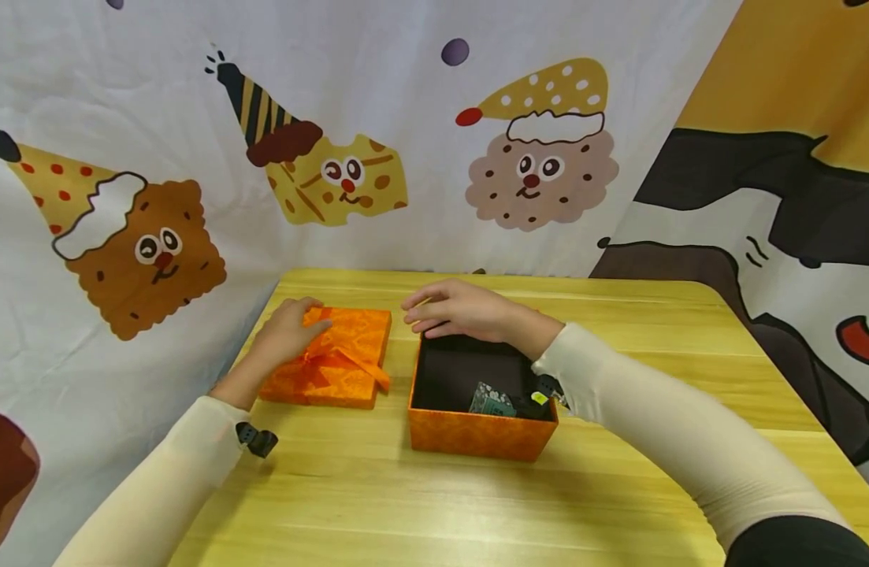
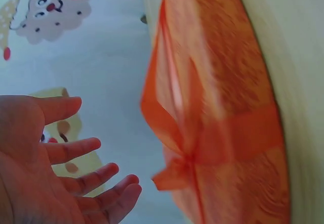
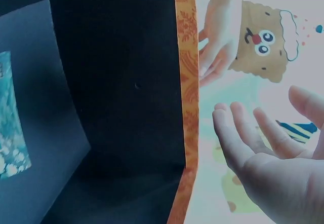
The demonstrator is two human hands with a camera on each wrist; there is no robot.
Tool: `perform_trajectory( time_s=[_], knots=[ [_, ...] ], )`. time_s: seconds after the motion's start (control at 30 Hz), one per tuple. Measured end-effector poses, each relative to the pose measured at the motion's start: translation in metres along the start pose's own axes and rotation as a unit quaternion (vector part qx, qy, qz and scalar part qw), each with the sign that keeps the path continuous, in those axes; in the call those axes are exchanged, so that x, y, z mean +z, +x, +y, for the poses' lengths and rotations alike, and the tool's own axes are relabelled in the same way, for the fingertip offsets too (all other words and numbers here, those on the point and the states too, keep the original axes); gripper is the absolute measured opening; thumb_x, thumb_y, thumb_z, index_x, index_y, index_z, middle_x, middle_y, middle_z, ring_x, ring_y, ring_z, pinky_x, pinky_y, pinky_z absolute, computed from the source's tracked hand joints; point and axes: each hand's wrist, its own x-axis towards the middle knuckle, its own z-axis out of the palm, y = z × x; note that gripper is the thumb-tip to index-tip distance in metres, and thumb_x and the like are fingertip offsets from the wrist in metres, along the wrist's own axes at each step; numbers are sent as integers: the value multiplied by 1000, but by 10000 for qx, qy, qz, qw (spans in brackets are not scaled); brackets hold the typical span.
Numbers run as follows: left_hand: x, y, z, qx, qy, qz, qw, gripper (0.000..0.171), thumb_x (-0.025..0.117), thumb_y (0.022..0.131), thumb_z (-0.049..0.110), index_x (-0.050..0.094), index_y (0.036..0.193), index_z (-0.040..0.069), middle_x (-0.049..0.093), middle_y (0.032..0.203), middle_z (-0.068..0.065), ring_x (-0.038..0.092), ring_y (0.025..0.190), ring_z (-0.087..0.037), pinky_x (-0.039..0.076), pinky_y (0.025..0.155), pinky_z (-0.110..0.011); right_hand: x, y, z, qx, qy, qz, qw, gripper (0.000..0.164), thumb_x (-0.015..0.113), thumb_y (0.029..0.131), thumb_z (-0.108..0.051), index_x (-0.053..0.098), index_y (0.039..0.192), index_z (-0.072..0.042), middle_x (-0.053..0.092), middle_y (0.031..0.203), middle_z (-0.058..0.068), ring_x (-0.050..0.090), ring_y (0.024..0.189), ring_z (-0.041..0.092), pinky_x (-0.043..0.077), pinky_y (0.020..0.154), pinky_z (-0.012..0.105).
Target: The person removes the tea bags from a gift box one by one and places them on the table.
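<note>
The table (image 1: pixel 321 488), wood-grained yellow, supports all parts. The rectangular box (image 1: pixel 477 437) stands at centre, mouth upward, presumably for access; its walls are orange-patterned outside, smooth black inside. The flat orange lid (image 1: pixel 349 335) lies to its left, ribbon side up, probably to protect the bow. The right hand (image 1: pixel 462 309) is above the box's far-left edge, fingers loosely bent, grasping nothing. The left hand (image 1: pixel 285 335) is released, over the lid's left side. Ribbon (image 1: pixel 363 365): smooth, tied. A teal, white-mottled flat piece (image 1: pixel 491 400) sits at the box's near end.
</note>
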Motion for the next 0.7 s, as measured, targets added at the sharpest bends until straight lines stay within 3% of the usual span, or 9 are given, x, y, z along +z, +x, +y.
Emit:
perform_trajectory(
  time_s=[0.17, 0.47, 0.7],
  knots=[
    [0, -2, 17, 288, -40, 96, 9995, 59, 59, 105, 42, 50, 150, 6, 44, 150, -27, 51, 127, -45, 44, 100, -62, -11, -13, 5, -35, 87, 41, 9999, 40, 53, 108, -10, 50, 146, 4, 55, 145, 22, 55, 134, 40, 45, 110, 50],
    [3, -9, 55, 827, -292, 307, 9957, 58, 61, 104, 43, 52, 149, 9, 49, 146, -19, 56, 122, -42, 48, 97, -58, -25, -32, 15, 46, 70, 74, 9999, 44, 50, 109, -10, 44, 149, 9, 48, 150, 30, 50, 136, 45, 43, 112, 52],
    [9, -9, 80, 1053, -417, 229, 9933, 61, 60, 103, 49, 51, 152, 14, 48, 149, -17, 56, 124, -41, 51, 96, -56, -36, -45, 23, 47, 101, 191, 9998, 46, 50, 110, -12, 43, 149, 10, 48, 149, 31, 58, 130, 37, 46, 110, 48]
  ],
)
